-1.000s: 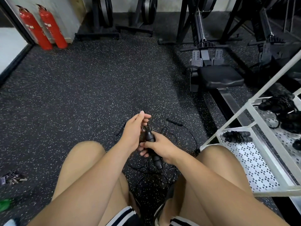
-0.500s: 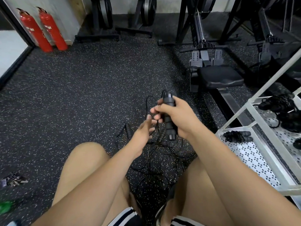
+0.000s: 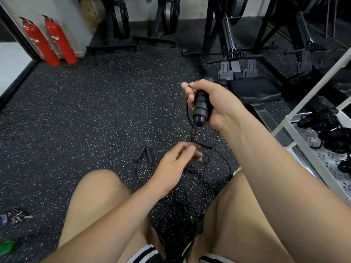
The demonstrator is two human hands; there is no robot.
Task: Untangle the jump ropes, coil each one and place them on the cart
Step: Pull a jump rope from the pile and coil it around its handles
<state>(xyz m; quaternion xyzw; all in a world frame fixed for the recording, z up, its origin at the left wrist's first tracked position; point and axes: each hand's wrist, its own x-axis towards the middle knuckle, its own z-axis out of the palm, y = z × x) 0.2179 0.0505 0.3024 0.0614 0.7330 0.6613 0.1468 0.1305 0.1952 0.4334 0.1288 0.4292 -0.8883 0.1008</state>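
Note:
My right hand (image 3: 218,103) grips the black ribbed handles (image 3: 201,107) of a jump rope, raised above the floor. A thin black cord hangs from them down toward my left hand (image 3: 176,164). That hand is blurred, fingers loosely bent, and I see nothing held in it. Between my knees a tangle of black cords (image 3: 190,188) lies on the floor. A pair of loose handles (image 3: 145,154) rests to its left, and another handle (image 3: 206,144) lies just beyond my left fingertips. The white cart (image 3: 284,130) stands at the right with coiled ropes (image 3: 326,122) on its shelf.
A rowing machine with a black seat (image 3: 254,90) stands close beyond my right hand. Two red fire extinguishers (image 3: 49,40) lean at the far left wall. Small items (image 3: 15,217) and something green (image 3: 5,247) lie on the floor at the lower left.
My right hand has lifted the handles up and to the right, drawing the cord out of the tangle. My left hand has let go and dropped lower.

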